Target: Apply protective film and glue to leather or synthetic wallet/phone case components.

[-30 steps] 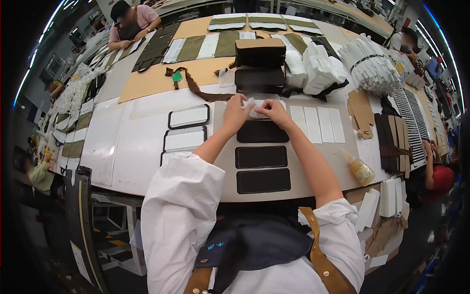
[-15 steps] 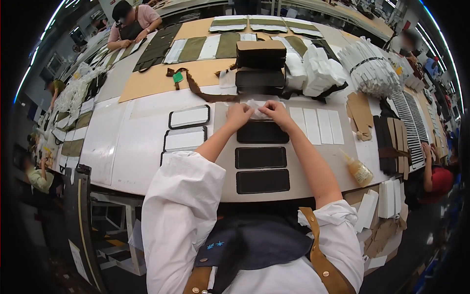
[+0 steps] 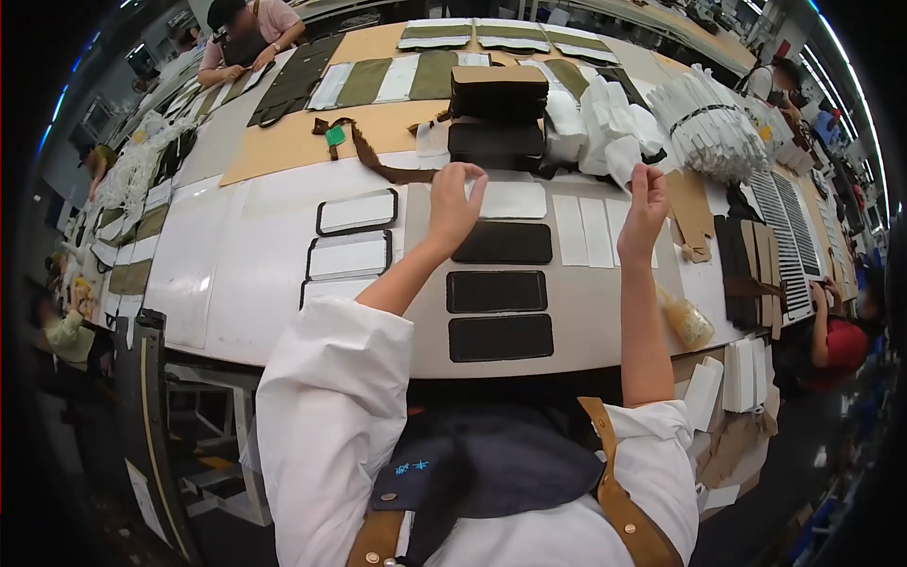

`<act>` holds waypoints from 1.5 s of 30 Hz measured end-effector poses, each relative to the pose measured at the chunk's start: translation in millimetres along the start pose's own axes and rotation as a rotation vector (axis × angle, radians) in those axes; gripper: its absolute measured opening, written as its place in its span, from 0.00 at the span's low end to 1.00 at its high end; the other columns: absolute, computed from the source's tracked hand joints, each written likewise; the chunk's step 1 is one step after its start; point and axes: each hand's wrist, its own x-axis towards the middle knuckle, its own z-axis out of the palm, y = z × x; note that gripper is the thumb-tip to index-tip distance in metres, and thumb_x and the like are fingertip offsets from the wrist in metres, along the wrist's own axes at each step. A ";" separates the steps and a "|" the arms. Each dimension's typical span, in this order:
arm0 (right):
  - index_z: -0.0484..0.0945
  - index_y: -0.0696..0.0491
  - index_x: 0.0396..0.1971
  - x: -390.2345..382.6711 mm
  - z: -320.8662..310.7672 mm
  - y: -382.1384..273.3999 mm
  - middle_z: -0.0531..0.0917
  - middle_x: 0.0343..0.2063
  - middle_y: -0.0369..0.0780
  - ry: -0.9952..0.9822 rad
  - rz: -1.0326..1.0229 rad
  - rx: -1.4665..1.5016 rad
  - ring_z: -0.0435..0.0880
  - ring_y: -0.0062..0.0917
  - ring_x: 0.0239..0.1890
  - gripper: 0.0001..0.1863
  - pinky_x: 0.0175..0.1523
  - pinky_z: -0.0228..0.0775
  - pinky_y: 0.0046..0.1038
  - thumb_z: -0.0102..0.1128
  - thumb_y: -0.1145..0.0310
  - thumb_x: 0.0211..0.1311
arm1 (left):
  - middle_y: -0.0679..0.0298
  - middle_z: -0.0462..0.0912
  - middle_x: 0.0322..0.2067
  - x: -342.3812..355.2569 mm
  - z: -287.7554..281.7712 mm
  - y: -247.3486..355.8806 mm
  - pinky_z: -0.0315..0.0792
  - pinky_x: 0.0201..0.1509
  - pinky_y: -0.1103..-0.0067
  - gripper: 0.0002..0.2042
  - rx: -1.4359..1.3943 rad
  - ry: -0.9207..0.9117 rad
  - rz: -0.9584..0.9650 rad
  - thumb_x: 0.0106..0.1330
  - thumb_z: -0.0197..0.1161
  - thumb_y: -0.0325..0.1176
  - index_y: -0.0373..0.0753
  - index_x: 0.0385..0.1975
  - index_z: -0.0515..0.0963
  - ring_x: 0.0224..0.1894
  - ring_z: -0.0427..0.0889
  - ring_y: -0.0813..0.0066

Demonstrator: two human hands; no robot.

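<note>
My left hand point(image 3: 455, 206) hovers with bent fingers at the left end of a flat white piece point(image 3: 513, 200), its thumb a little apart from the fingers and nothing visible in its grasp. Farther right, my raised right hand point(image 3: 644, 210) pinches the lower end of a soft white sheet point(image 3: 623, 159) beside a heap of white pieces point(image 3: 605, 109). Below the flat white piece, three black rectangular panels lie in a column: the upper point(image 3: 503, 243), the middle point(image 3: 497, 292) and the nearest point(image 3: 501, 338).
White panels with black borders point(image 3: 357, 213) lie left of my left forearm. White strips point(image 3: 595, 231) lie between my hands. A yellowish squeeze bottle point(image 3: 688, 321) rests beyond my right forearm. Stacked black panels point(image 3: 497, 142) stand behind. Another person point(image 3: 250, 42) works at the far left.
My hands have parted from the crumpled white material between them. The right has swung right to the white heap; the left has risen slightly. A white piece now lies flat above the panels.
</note>
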 end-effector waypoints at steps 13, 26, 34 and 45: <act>0.81 0.55 0.51 -174.6 -1.1 -51.0 0.77 0.60 0.44 -0.625 -0.288 -0.379 0.75 0.40 0.65 0.18 0.69 0.67 0.40 0.73 0.70 0.63 | 0.67 0.84 0.40 -76.9 -136.2 109.3 0.74 0.50 0.82 0.24 -0.820 -0.719 -0.545 0.83 0.53 0.49 0.31 0.56 0.80 0.45 0.79 0.84; 0.83 0.56 0.45 -183.8 -20.8 -57.6 0.83 0.32 0.31 -0.510 0.971 0.185 0.77 0.13 0.29 0.11 0.37 0.70 0.19 0.69 0.65 0.70 | 0.63 0.88 0.38 -110.3 -158.6 100.9 0.77 0.49 0.80 0.22 -0.965 -0.715 -0.610 0.83 0.54 0.46 0.30 0.53 0.82 0.40 0.85 0.79; 0.82 0.58 0.40 -199.7 -49.2 -42.7 0.80 0.32 0.31 -0.564 0.543 -0.372 0.73 0.20 0.38 0.11 0.47 0.65 0.24 0.73 0.69 0.64 | 0.65 0.83 0.26 -157.4 -139.9 78.9 0.67 0.31 0.80 0.14 -0.547 -0.656 -0.561 0.72 0.70 0.39 0.33 0.45 0.83 0.27 0.77 0.82; 0.80 0.57 0.39 -218.2 -61.5 -21.7 0.77 0.44 0.38 -0.663 0.022 -0.839 0.70 0.34 0.49 0.19 0.59 0.58 0.35 0.79 0.65 0.55 | 0.67 0.77 0.34 -198.9 -127.6 66.3 0.63 0.51 0.66 0.14 -0.039 -0.399 -0.158 0.58 0.78 0.40 0.40 0.29 0.78 0.44 0.73 0.63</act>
